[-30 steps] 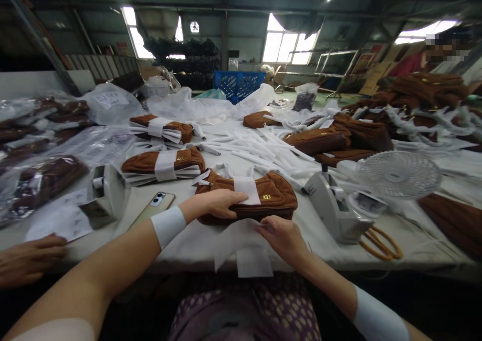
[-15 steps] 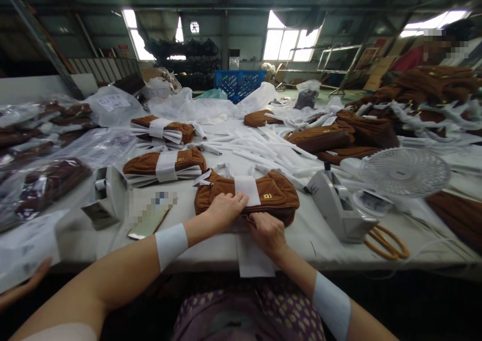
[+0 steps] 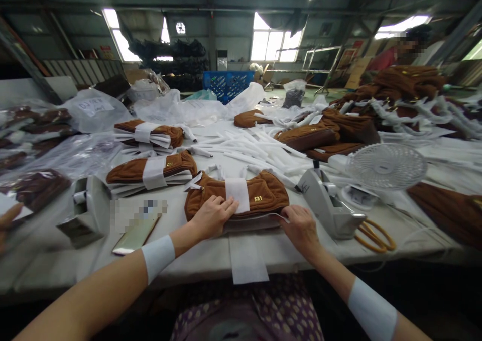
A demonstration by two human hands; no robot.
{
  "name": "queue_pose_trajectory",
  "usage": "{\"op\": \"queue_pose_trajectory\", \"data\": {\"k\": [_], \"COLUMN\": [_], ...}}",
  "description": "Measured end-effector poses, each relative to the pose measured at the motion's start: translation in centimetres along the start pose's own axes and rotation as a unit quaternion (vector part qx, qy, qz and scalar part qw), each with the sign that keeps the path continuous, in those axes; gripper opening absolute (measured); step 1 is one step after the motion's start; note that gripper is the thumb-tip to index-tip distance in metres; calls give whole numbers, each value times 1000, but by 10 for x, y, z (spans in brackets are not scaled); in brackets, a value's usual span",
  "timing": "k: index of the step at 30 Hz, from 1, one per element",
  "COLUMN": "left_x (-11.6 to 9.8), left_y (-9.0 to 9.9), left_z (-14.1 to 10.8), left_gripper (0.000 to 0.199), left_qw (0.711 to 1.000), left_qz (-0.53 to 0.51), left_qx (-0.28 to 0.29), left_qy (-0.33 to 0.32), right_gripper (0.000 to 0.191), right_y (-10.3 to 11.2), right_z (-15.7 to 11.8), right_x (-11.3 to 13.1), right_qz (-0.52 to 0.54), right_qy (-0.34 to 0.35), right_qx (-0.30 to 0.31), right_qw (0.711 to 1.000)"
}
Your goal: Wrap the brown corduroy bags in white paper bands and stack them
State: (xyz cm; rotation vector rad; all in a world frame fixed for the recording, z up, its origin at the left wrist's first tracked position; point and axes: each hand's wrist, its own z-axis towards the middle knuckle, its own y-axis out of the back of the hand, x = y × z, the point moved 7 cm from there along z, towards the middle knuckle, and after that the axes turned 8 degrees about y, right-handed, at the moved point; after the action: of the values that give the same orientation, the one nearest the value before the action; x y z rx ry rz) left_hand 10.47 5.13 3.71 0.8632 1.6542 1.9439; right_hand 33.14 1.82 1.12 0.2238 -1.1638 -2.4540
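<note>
Rests the left hand [image 3: 214, 216] on the soft brown, curved fabric handbag [image 3: 273, 188], bending the fingers over its broad white wrapping band [image 3: 237, 190]; cannot tell a light press from a full grip there. Pinches a thin white sheet [image 3: 258, 222] narrowly between thumb and fingers of the right hand [image 3: 299, 224], along the handbag's near lower edge, towards its right end. Finds the handbag lying on the pale cloth-covered worktop [image 3: 199, 260], midway between both hands.

Judging by the padded, puckered surface, expect a light, soft, yielding handbag, offering decent friction and denting easily under a hard squeeze. Expect a limp sheet, probably quick to crease. Best to steady the handbag flat-handed over the band or by its padded ends, clear of the gold metal emblem [image 3: 257, 198], and to take the sheet by a corner.

Just in front of the handbag, note a flat white strip [image 3: 249, 263] hanging over the worktop's edge. To the handbag's right, note a grey boxy tape dispenser [image 3: 333, 208]; to its left, a pale glossy smartphone [image 3: 140, 236] and, just beyond, a brown banded fabric bag [image 3: 126, 172].
</note>
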Motion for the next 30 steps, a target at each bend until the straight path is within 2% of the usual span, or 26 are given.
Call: {"op": "queue_pose_trajectory", "data": {"k": [3,5,8,10,13,16,20,24,27,30], "left_x": [-4,-7,-9,-10,-10,-12,-11,-11,-10,-9], "left_y": [-7,-12,-17,-19,-19,-17,-15,-19,-27,-34], "left_z": [-5,-8,-12,-13,-12,-9,-7,-9,-11,-10], "left_gripper": [56,54,52,53,55,57,57,50,44,42], "left_qw": [999,997,994,991,987,984,984,965,950,943], "left_qz": [2,4,13,26,53,78,68,78,94,97], "left_qx": [-36,-64,-100,-125,-152,-162,-167,-251,-299,-319], "left_qy": [18,30,33,30,14,-10,-11,-2,1,7], "right_gripper": [20,10,35,40,33,26,26,24,11,44], "right_y": [0,7,22,25,16,1,-9,-7,-2,6], "right_z": [1,3,10,16,23,28,27,26,30,40], "right_x": [-6,-6,9,24,36,31,22,20,18,15], "right_qz": [-14,-27,-51,-42,8,59,85,91,113,151], "right_qy": [-24,-24,45,116,176,162,144,143,137,142], "right_qx": [-41,-75,-94,-77,-33,-6,-2,7,50,95], "right_qw": [999,996,993,989,984,985,986,985,983,974]}}
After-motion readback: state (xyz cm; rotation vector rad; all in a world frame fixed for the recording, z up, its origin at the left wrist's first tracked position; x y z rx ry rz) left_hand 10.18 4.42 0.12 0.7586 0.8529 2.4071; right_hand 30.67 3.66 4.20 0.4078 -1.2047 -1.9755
